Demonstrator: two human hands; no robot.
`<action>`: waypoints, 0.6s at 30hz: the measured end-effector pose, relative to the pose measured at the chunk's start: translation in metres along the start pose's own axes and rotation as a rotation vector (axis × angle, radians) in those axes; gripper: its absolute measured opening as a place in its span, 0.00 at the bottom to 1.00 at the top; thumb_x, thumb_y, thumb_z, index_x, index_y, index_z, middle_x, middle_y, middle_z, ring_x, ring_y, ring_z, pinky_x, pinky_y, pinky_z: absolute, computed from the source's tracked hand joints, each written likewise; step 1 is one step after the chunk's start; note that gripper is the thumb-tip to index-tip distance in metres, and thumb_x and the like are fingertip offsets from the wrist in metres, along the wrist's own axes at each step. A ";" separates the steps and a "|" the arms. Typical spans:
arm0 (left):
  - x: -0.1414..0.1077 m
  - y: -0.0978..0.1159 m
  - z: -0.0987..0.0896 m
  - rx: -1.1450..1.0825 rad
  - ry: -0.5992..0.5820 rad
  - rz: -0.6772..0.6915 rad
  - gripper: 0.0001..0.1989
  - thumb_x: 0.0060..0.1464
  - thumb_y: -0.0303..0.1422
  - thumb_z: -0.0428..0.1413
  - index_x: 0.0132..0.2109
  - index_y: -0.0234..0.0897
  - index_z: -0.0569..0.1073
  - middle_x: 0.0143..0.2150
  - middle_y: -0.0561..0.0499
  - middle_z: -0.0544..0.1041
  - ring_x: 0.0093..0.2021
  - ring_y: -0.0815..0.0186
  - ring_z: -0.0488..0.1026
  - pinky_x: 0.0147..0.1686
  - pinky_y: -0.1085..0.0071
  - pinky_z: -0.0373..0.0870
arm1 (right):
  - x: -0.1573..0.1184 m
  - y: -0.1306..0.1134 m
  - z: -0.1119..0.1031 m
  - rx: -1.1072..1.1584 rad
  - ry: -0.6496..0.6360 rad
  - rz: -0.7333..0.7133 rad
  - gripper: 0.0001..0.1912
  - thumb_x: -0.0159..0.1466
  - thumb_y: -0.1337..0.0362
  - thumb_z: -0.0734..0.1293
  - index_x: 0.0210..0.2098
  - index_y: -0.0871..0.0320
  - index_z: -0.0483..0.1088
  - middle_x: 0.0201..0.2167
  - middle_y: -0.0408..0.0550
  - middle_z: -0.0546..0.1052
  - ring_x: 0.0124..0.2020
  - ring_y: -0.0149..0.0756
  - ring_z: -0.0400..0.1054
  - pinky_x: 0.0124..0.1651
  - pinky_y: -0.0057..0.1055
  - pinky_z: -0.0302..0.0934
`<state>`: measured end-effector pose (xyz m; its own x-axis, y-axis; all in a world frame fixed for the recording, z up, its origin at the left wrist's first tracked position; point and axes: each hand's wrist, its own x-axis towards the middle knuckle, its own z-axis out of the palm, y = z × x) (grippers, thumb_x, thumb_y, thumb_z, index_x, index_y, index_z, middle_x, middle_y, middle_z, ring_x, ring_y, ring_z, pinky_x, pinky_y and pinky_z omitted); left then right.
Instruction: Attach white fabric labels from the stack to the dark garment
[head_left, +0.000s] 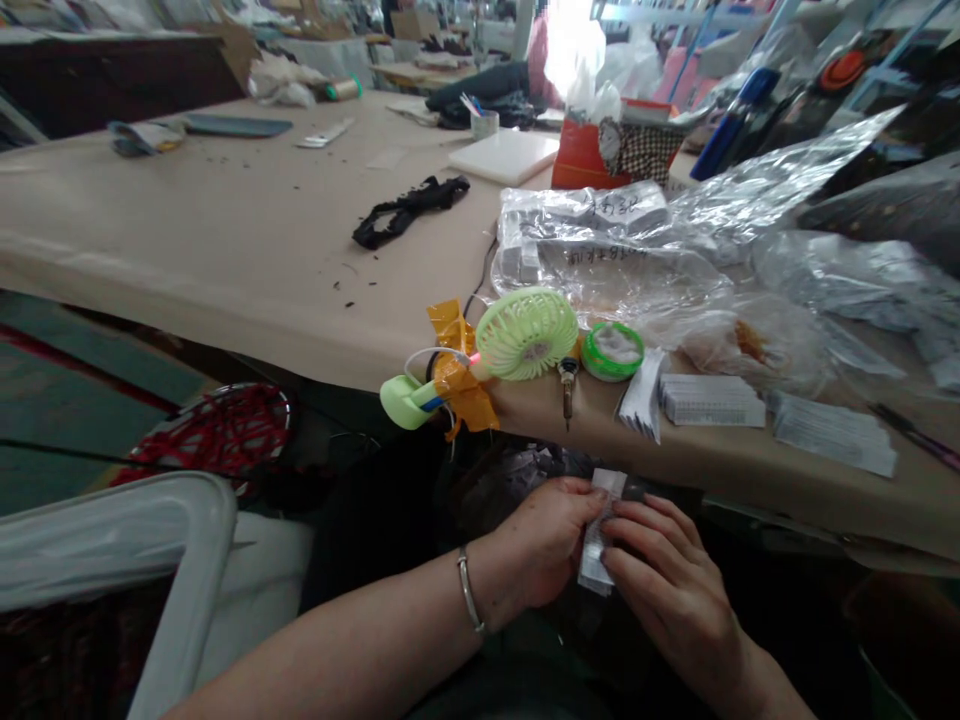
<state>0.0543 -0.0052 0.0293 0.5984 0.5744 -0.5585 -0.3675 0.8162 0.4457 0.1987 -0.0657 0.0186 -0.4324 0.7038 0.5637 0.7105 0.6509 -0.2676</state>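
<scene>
A small stack of white printed labels point(598, 545) is held upright between my two hands, below the table's front edge. My left hand point(551, 535), with a bangle on its wrist, is closed around the stack's left side, thumb on top. The fingers of my right hand point(667, 565) are bent over the right side and press on it. On the table edge beyond lie a fanned bundle of labels point(643, 398), a stack of labels point(711, 400) and another label stack point(832, 432). A green round tub point(613, 351) with white stuff inside sits beside them.
A green fan point(527, 335) is taped to the table edge, beside a pointed metal tool point(568, 395). Behind lie clear plastic bags point(600, 265), a black cloth strip point(409, 212) and a red box point(589, 155). A white bin point(202, 560) stands at lower left.
</scene>
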 end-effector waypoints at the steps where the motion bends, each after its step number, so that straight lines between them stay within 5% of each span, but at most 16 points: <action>1: 0.000 0.000 -0.001 -0.005 0.008 0.000 0.10 0.39 0.31 0.64 0.28 0.30 0.72 0.23 0.53 0.69 0.21 0.73 0.66 0.21 0.77 0.58 | 0.000 0.000 0.002 -0.001 -0.002 -0.001 0.10 0.62 0.76 0.63 0.36 0.58 0.72 0.39 0.49 0.79 0.49 0.39 0.70 0.59 0.44 0.57; 8: -0.001 -0.001 -0.006 -0.010 0.011 0.010 0.08 0.44 0.30 0.61 0.28 0.31 0.70 0.23 0.54 0.68 0.20 0.74 0.63 0.21 0.76 0.55 | 0.002 -0.002 0.001 0.025 -0.031 0.003 0.09 0.63 0.75 0.63 0.36 0.57 0.72 0.38 0.48 0.79 0.48 0.37 0.71 0.58 0.41 0.58; 13: -0.003 -0.001 -0.006 -0.049 -0.029 -0.007 0.13 0.50 0.39 0.60 0.31 0.31 0.70 0.25 0.52 0.70 0.23 0.72 0.66 0.23 0.76 0.59 | 0.001 -0.001 0.003 0.016 -0.043 0.011 0.09 0.62 0.76 0.63 0.36 0.58 0.72 0.39 0.48 0.79 0.48 0.38 0.71 0.57 0.41 0.59; 18: -0.001 -0.003 -0.008 -0.008 0.015 -0.021 0.10 0.47 0.32 0.62 0.29 0.31 0.70 0.23 0.54 0.69 0.21 0.74 0.66 0.23 0.78 0.61 | -0.002 0.000 -0.001 0.066 -0.067 0.012 0.14 0.60 0.75 0.66 0.43 0.56 0.72 0.41 0.47 0.79 0.48 0.39 0.71 0.57 0.41 0.61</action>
<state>0.0493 -0.0079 0.0231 0.5953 0.5578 -0.5783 -0.3604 0.8287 0.4283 0.2000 -0.0672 0.0186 -0.4616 0.7279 0.5070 0.6788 0.6578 -0.3264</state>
